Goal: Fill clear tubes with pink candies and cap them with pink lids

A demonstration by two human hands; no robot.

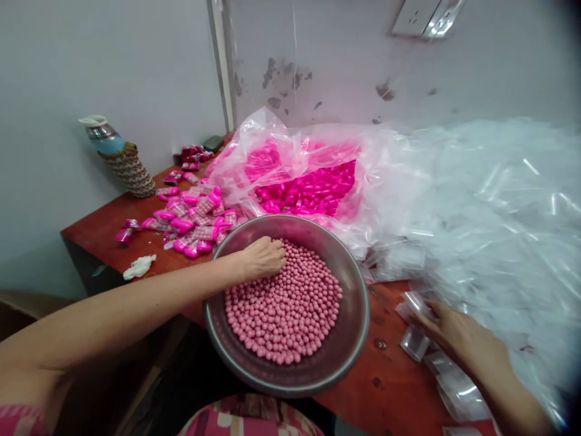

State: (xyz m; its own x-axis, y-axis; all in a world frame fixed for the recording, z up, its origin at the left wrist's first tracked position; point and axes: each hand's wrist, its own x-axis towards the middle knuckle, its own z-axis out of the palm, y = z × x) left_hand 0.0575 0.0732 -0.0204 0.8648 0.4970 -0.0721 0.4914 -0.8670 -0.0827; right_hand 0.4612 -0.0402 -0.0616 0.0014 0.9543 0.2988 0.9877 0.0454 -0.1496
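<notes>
A steel bowl (358, 339) holds a heap of small round pink balls (285, 315). My left hand (264, 257) is in the bowl on top of the balls. Its fingers are curled down, and their tips and anything inside them are hidden. At the right, my right hand (467, 336) has its thumb and fingers around a clear plastic tube (415, 304) at the edge of a big pile of similar tubes (499, 212). Another clear tube (415, 342) lies just below it on the red table.
Behind the bowl, an open plastic bag (263, 127) contains bright pink caps (313, 188). Filled tubes with pink caps (200, 218) lie heaped left of it. A bottle in a knitted sleeve (129, 172), a crumpled tissue (139, 267) and small wrapped packets (193, 157) are on the red table (100, 233).
</notes>
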